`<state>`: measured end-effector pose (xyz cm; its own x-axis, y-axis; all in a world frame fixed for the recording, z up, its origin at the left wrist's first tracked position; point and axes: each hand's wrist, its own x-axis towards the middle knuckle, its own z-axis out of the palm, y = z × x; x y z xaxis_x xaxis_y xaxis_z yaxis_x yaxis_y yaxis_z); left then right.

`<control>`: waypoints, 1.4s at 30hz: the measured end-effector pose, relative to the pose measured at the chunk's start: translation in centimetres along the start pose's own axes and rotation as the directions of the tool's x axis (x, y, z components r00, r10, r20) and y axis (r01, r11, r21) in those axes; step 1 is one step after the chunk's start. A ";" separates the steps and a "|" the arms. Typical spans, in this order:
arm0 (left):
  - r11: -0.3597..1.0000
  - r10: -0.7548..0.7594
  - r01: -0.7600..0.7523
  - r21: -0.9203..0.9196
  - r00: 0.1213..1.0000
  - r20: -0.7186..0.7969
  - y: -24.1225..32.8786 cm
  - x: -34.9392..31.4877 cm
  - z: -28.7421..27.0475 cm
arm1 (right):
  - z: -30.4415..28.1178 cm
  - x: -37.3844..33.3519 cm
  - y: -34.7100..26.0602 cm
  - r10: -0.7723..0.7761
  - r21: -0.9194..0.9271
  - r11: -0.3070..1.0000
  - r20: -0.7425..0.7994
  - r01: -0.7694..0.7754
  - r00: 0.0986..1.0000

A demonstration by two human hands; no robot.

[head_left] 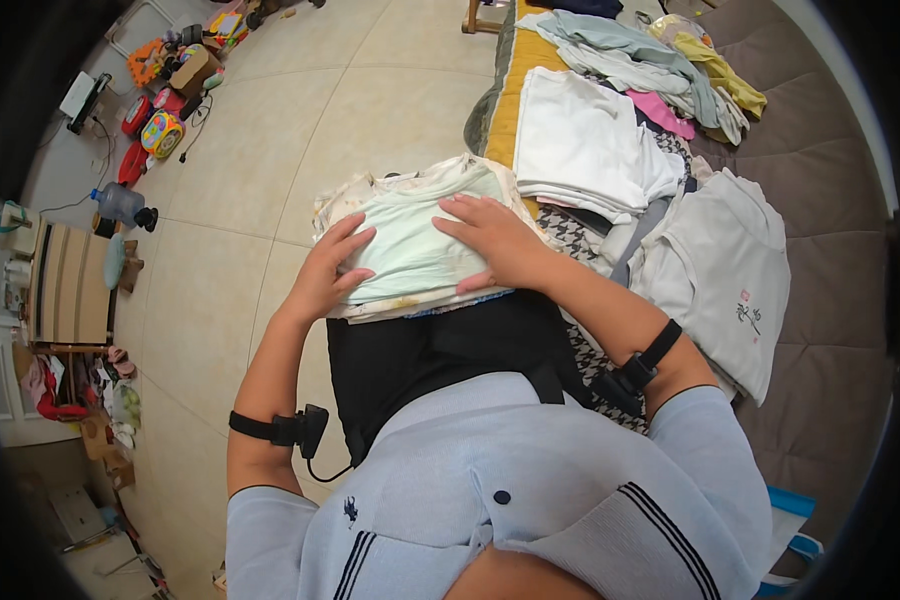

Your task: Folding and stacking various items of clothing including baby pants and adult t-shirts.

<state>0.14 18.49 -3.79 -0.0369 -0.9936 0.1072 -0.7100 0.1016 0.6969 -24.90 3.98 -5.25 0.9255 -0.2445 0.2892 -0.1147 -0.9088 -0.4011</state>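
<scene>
On my lap lies a stack of folded clothes, topped by a pale mint-green garment (410, 250). Beneath it, a cream patterned garment (370, 190) shows around the edges. My left hand (328, 268) rests on the stack's left side, its fingers spread over the mint cloth. From the other side my right hand (495, 240) lies flat across the right part, fingers apart. Neither hand grips anything; both press on the fabric. Black trousers (450, 340) cover my legs under the stack.
To my right, folded white clothes (575, 140) sit on a sofa (830, 260), beside a white shirt (720, 270). Farther back are loose grey-green garments (630, 60) and a yellow one (720, 75). Toys (160, 130), a water jug (120, 203) and a slatted cabinet (70, 285) stand left.
</scene>
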 end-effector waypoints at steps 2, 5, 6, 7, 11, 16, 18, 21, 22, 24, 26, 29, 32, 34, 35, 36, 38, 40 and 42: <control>1.000 0.011 -0.012 0.008 0.999 0.051 0.1 0.4 -0.2 | -0.4 -0.2 -0.3 0.018 -0.048 0.999 0.033 -0.016 0.999; 0.998 0.037 -0.043 0.052 0.994 0.103 0.3 0.4 -0.3 | -0.1 -0.2 -0.5 0.034 -0.059 0.998 0.066 -0.030 0.997; 0.993 0.057 -0.067 0.094 0.993 0.108 0.5 0.3 -0.2 | -0.1 -0.2 -0.4 0.047 -0.075 0.996 0.056 -0.043 0.997; 0.987 0.071 -0.086 0.138 0.991 0.111 0.6 -0.1 -0.2 | -0.1 -0.2 -0.5 0.031 -0.059 0.998 0.069 -0.027 0.997; 0.979 0.079 -0.098 0.181 0.991 0.110 0.5 -0.2 0.0 | -0.1 0.9 -0.1 0.063 0.062 0.996 0.007 -0.063 0.998; 0.997 -0.044 0.042 -0.065 0.998 -0.041 -0.8 -2.0 -0.7 | -0.4 2.2 -0.6 0.204 0.073 0.978 -0.114 -0.197 0.972; 0.905 -0.240 0.134 -0.404 0.945 -0.224 -2.7 -3.1 -0.8 | -0.1 3.1 -1.2 0.184 0.046 0.983 -0.127 -0.179 0.975; 0.937 -0.209 0.089 -0.337 0.917 -0.341 -1.3 -3.5 -1.2 | 0.4 4.1 -1.2 0.103 0.086 0.992 -0.125 -0.093 0.987; 0.960 -0.174 0.083 -0.266 0.925 -0.338 -1.0 -3.7 -1.4 | 0.7 4.5 -1.4 0.094 0.091 0.992 -0.120 -0.084 0.988; 0.980 -0.137 0.076 -0.183 0.927 -0.348 0.0 -4.0 -1.3 | 1.2 5.2 -1.9 0.053 0.167 0.985 -0.033 -0.047 0.998; 0.995 -0.093 0.080 -0.063 0.966 -0.242 0.6 -4.4 -1.2 | 1.7 5.1 -1.8 0.032 0.128 0.991 0.002 -0.032 0.999; 0.996 -0.056 0.072 0.057 0.968 -0.244 1.0 -4.9 -1.2 | 1.7 5.2 -2.1 0.004 0.066 0.998 0.071 -0.008 0.998; 0.991 -0.063 0.084 0.102 0.980 -0.189 1.0 -5.1 -1.6 | 1.7 5.2 -2.1 -0.021 0.016 1.000 0.110 0.019 0.994; 0.990 -0.074 0.091 0.105 0.986 -0.148 0.9 -4.8 -2.1 | 1.9 5.2 -2.1 -0.035 -0.011 0.999 0.118 0.036 0.992; 0.985 -0.108 0.122 0.125 0.988 -0.113 0.8 -4.5 -2.5 | 2.0 5.2 -2.1 -0.037 -0.016 0.999 0.121 0.040 0.992; 0.977 -0.142 0.152 0.147 0.987 -0.077 0.9 -4.3 -2.7 | 2.1 5.2 -2.1 -0.039 -0.022 0.999 0.124 0.042 0.992; 0.987 -0.139 0.148 0.064 0.982 -0.128 1.7 -3.3 -2.4 | 2.0 5.1 -2.0 -0.038 -0.026 0.999 0.125 0.042 0.991; 0.992 -0.130 0.129 -0.019 0.976 -0.176 2.2 -2.1 -1.7 | 1.8 5.0 -1.9 -0.031 -0.039 0.999 0.120 0.036 0.992; 0.971 0.140 -0.120 0.207 0.986 -0.087 2.6 -1.6 -0.8 | 1.7 5.0 -2.1 -0.032 -0.005 0.999 0.147 0.033 0.989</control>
<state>-1.08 20.39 -1.58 -0.0744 -0.9612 0.2655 -0.8304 0.2072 0.5172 -19.37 5.23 -4.47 0.9718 -0.1625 0.1708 -0.0855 -0.9181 -0.3869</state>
